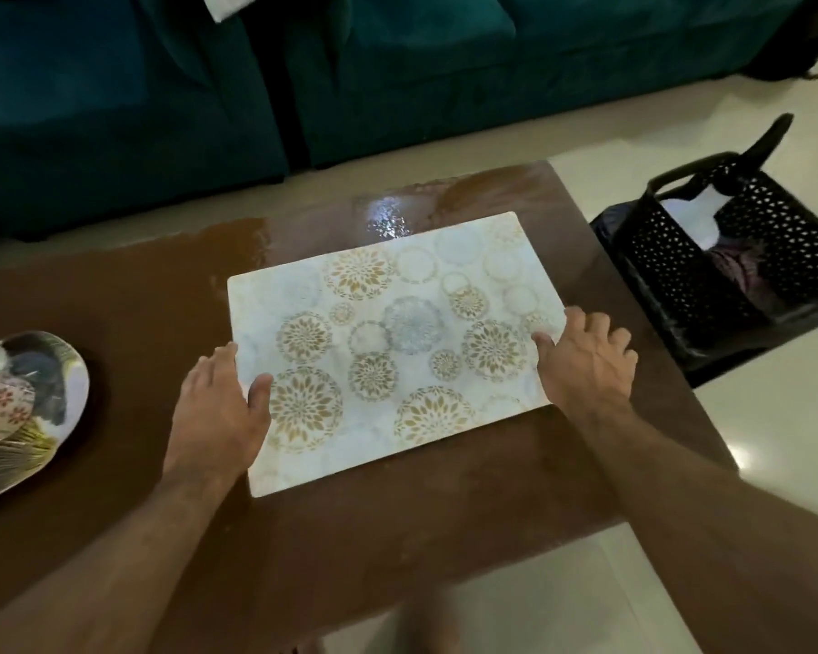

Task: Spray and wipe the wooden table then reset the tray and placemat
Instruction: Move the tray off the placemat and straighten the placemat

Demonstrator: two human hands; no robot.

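Left hand (218, 408) grips placemat (388, 342) at my left edge, thumb on top; right hand (586, 365) grips right edge likewise. Placemat lies flat mid wooden table (114, 323). Tray (24, 408) at table's left.

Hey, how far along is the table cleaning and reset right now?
Wiping looks done: the table shines wet near the far edge. In hand: both hands, left and right, hold the placemat at its edges. Left: the tray sits at the table's left end.
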